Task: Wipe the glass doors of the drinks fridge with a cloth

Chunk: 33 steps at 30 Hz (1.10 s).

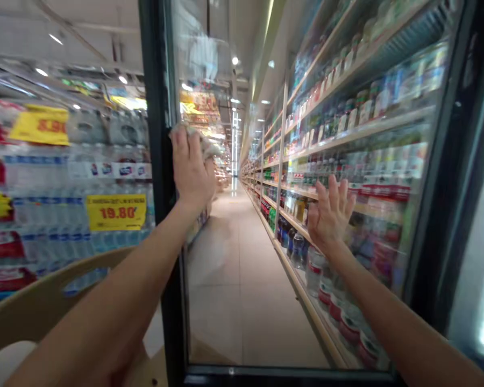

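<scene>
left hand (192, 169) has fingers bent over a crumpled cloth (208, 145), holding it at the glass door (242, 252), upper half, right by its black-framed left edge. right hand (331, 217) is empty, fingers spread, raised toward the door's right edge, can't tell if touching; 1 yellow price sign (116, 213) reading 19.80 shows beyond the left edge, blurry shelved bottles (339, 301) at right.

- A shop is being indicated by yellow price signs (116, 213).
- Bottle packs (52, 210) are being displayed in stacks.
- Drinks (363, 110) are being held on long shelves (358, 134).
</scene>
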Each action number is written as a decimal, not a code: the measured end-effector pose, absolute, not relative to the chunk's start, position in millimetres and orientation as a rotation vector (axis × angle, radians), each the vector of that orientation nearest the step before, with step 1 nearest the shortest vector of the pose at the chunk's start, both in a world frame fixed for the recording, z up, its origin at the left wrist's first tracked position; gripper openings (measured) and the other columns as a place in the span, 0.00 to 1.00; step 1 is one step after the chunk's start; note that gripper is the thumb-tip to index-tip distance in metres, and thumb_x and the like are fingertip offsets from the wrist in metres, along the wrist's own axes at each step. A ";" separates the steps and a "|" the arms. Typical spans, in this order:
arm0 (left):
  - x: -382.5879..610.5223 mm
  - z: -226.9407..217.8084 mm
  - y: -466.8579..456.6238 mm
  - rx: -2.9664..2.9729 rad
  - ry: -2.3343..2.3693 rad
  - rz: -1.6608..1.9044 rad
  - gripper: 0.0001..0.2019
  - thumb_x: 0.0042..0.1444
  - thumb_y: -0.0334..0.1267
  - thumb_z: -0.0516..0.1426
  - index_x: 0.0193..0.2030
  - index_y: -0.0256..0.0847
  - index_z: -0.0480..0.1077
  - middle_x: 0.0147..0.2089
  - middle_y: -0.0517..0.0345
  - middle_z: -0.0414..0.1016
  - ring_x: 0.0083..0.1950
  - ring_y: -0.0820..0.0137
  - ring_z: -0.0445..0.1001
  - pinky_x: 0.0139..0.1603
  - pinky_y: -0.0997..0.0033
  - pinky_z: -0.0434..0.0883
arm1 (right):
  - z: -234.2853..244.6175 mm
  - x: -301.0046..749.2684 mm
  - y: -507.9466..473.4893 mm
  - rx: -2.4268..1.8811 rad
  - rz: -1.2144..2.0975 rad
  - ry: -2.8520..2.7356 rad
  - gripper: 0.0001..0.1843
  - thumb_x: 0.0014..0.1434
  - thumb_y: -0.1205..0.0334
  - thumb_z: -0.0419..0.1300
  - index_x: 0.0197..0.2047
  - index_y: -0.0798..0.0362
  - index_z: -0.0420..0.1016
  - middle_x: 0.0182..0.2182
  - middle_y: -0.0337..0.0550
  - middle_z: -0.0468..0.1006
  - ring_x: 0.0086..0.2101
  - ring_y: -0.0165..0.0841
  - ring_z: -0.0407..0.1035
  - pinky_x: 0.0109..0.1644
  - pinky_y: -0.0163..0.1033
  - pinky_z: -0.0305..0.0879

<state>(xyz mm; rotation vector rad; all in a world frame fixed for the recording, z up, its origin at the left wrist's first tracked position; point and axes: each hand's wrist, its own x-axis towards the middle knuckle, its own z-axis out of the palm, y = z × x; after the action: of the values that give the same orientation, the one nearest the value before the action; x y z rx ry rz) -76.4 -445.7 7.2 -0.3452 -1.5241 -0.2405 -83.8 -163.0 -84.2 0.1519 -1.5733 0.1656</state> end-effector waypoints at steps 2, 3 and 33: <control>-73.2 -9.8 -449.9 -0.436 -1.497 -0.135 0.26 0.58 0.33 0.47 0.64 0.35 0.51 0.70 0.47 0.45 0.71 0.60 0.34 0.70 0.50 0.44 | -85.9 -86.2 -163.2 0.175 0.182 -1.539 0.27 0.62 0.55 0.43 0.63 0.51 0.57 0.64 0.49 0.53 0.65 0.43 0.40 0.64 0.57 0.39; -72.2 -24.3 -446.5 -0.559 -1.515 -0.033 0.27 0.58 0.32 0.48 0.65 0.35 0.50 0.70 0.47 0.46 0.71 0.60 0.33 0.70 0.50 0.45 | -86.7 -87.4 -163.3 0.185 0.187 -1.524 0.27 0.62 0.55 0.44 0.63 0.51 0.57 0.64 0.49 0.54 0.65 0.43 0.41 0.65 0.57 0.39; -71.4 -43.8 -428.8 -1.187 -1.531 0.738 0.25 0.59 0.37 0.47 0.64 0.40 0.54 0.67 0.54 0.56 0.71 0.66 0.42 0.69 0.61 0.47 | -87.4 -89.1 -163.8 0.195 0.146 -1.488 0.27 0.62 0.57 0.46 0.64 0.50 0.55 0.64 0.48 0.55 0.65 0.43 0.41 0.64 0.55 0.38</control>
<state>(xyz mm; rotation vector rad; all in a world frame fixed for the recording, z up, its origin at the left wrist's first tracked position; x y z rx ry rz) -71.4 -428.8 -43.8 -1.1868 -1.5312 0.7377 -89.1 -163.8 -87.4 0.1947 -1.4875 0.1460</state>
